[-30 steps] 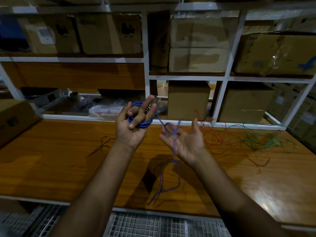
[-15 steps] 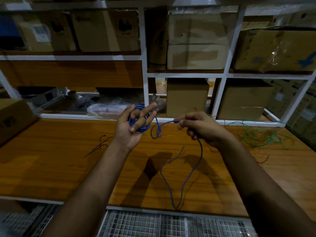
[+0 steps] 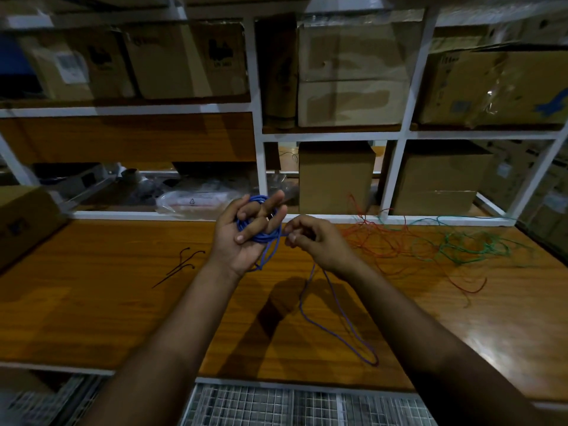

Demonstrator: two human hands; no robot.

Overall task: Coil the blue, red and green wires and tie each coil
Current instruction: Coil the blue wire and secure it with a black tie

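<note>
My left hand (image 3: 242,238) is raised palm toward me, and I hold the blue wire (image 3: 261,233) coiled in it: the loops run around my fingers, with the thumb pressed over them and two fingers sticking up past the top of the coil. My right hand (image 3: 316,241) sits just beside it, almost touching, knuckles up, its thumb and fingertips pinching the same blue wire where it leaves the coil. From under my right hand the loose tail of the wire hangs in a long narrow loop down toward the near edge of the wooden worktop (image 3: 92,302).

To the right of my right hand the red wire (image 3: 381,241) lies uncoiled in a loose tangle on the worktop, one strand trailing out toward the near right. Farther right again, the green wire (image 3: 473,250) is spread in its own loose heap, overlapping the red one where they meet.

To the left of my left hand, well apart from it, a few black cable ties (image 3: 181,265) lie on the wood. Beyond both hands stands a white shelf frame (image 3: 259,161) packed with cardboard boxes (image 3: 336,176), and a clear plastic bag (image 3: 193,201) lies on the bottom shelf just behind my left hand.
</note>
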